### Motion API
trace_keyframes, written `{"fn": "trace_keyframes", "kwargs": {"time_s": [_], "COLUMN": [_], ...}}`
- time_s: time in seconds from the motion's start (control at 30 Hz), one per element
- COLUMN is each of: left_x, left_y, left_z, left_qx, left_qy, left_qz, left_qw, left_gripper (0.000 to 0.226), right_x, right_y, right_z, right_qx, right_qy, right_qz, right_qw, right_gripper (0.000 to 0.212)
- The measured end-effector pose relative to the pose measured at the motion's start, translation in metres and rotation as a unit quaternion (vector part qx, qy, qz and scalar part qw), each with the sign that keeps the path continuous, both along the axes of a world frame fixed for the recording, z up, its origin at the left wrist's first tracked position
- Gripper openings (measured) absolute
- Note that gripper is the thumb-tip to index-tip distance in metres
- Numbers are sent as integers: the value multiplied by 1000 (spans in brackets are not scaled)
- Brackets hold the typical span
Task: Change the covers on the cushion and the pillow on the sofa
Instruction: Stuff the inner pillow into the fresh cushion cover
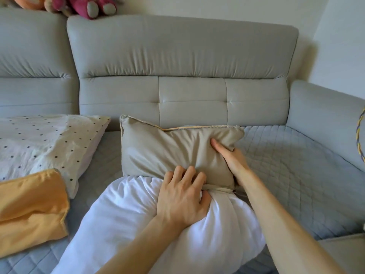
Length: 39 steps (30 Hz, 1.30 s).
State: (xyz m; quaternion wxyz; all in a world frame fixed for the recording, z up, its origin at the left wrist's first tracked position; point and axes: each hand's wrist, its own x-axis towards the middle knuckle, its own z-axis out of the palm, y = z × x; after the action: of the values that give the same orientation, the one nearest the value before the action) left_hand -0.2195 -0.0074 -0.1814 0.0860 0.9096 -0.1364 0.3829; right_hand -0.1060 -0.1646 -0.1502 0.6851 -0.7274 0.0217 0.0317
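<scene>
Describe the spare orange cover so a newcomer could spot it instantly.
On the grey sofa, look at the seat's near left corner, left of the white insert half inside the beige cover. The orange cover lies limp there, in front of the polka-dot pillow; it is the only plain orange fabric on the seat.

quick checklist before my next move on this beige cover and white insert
1. Right hand grips the beige cover at its right edge: ok.
2. Left hand grips the white insert at the cover's opening: ok.
3. Insert fully inside the cover: not ok, a large part bulges out toward the camera.
4. Cover's far corners filled: cannot tell.
5. Closure at the opening: cannot tell, bunched under the left hand.
6. Orange cover and dotted pillow lie apart, to the left: ok.
</scene>
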Motion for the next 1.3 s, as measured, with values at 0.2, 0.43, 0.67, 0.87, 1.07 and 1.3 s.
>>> {"fn": "trace_keyframes", "kwargs": {"time_s": [0.2, 0.43, 0.67, 0.87, 1.07, 1.3], "left_x": [5, 5, 5, 6, 48, 87], "left_y": [-2, -6, -7, 24, 136, 156], "left_z": [-3, -4, 2, 48, 104, 87], "left_qx": [-1, 0, 17, -84, -470, -685], "left_qy": [0, 1, 11, 213, 219, 378], "left_qz": [7, -3, -16, -111, 14, 41], "left_qw": [1000, 1000, 1000, 967, 855, 621], "left_gripper": [15, 17, 17, 24, 65, 121], "right_x": [8, 33, 41, 36, 20, -22], "right_y": [0, 16, 16, -7, -14, -20], "right_z": [11, 8, -10, 12, 26, 41], "right_qx": [12, -150, -175, -138, -67, 30], "right_qy": [-33, -94, -60, -49, -84, -127], "right_qz": [-39, -87, -90, -117, -108, -129], "right_qw": [999, 980, 979, 982, 988, 983], "right_gripper": [75, 53, 56, 46, 21, 25]}}
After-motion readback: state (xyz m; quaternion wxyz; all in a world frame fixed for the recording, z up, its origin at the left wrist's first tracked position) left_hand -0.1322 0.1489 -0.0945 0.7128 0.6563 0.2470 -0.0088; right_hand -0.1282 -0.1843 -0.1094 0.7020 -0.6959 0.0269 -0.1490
